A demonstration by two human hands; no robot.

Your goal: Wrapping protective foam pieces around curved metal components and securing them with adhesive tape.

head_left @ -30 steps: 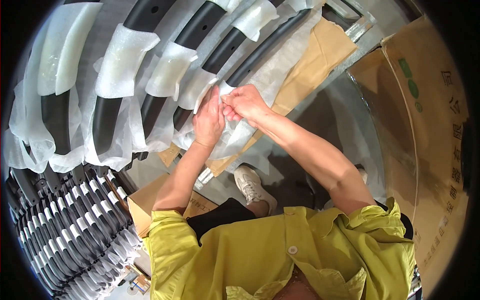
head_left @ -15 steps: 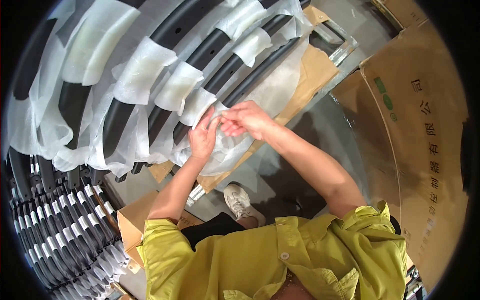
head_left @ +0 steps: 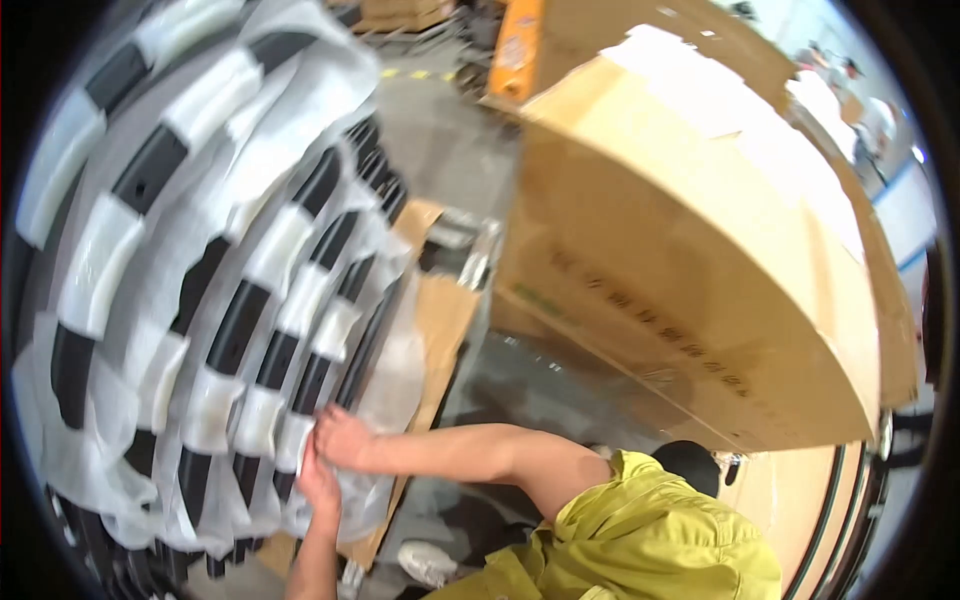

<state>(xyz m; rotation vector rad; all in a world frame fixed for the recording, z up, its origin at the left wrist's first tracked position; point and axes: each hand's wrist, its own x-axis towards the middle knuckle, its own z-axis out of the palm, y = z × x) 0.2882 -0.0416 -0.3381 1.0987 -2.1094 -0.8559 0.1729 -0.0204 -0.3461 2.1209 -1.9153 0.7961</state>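
Note:
A row of black curved rims [head_left: 236, 322] stands on edge at the left, each banded with white foam wrap [head_left: 278, 246]. My right hand [head_left: 343, 440] and my left hand [head_left: 318, 486] meet at the lower end of the nearest rim. Both pinch the foam wrap [head_left: 296, 437] there, fingers closed on it. A clear plastic sheet [head_left: 402, 372] hangs beside the hands. My right arm reaches in from my yellow sleeve [head_left: 640, 520], and my left forearm comes up from the lower edge.
A brown cardboard sheet [head_left: 446, 318] leans behind the rims. A large cardboard box [head_left: 700, 250] fills the right side. An orange post [head_left: 519, 42] stands at the top. My shoe [head_left: 426, 562] is on the grey floor [head_left: 440, 120]. Another rim [head_left: 848, 520] curves at lower right.
The view has swung up and to the right, so my hands now sit low at the left. They stay together on the foam wrap of the nearest rim.

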